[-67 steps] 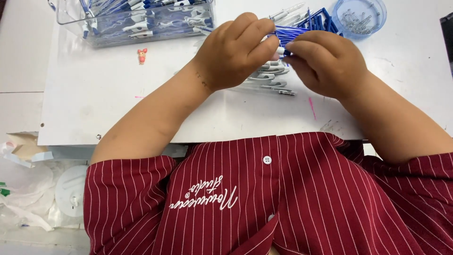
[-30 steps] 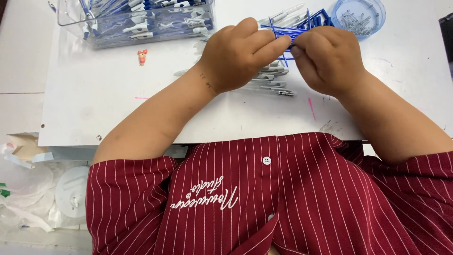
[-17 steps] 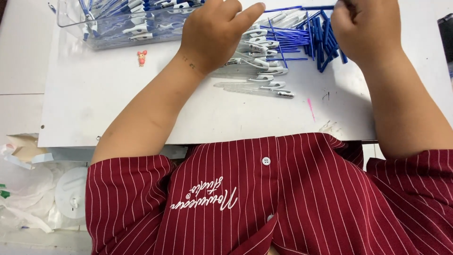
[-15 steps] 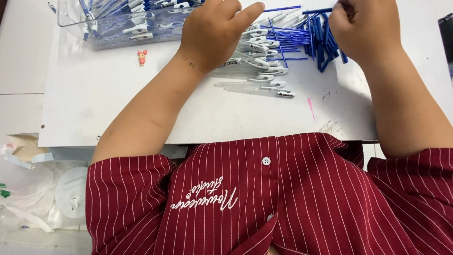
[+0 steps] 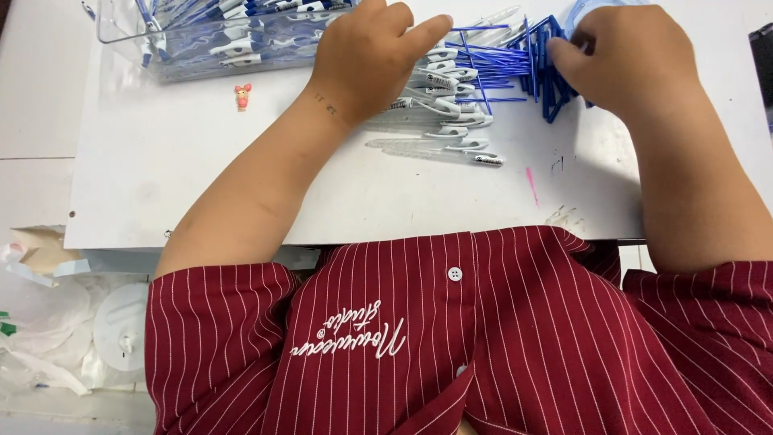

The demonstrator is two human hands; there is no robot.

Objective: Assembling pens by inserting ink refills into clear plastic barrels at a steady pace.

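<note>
Both hands at the pen parts.
My left hand [image 5: 366, 56] rests spread on clear barrels [image 5: 447, 97]; my right hand [image 5: 632, 60] pinches blue refills [image 5: 515, 60].

A single head-worn camera looks steeply down from above the person's chest, facing away from the body across the white worktop [image 5: 241, 185]. It sits close: the striped shirt [image 5: 451, 346] fills the near half, the worktop's far edge runs out of frame. No second view shares the scene.
</note>
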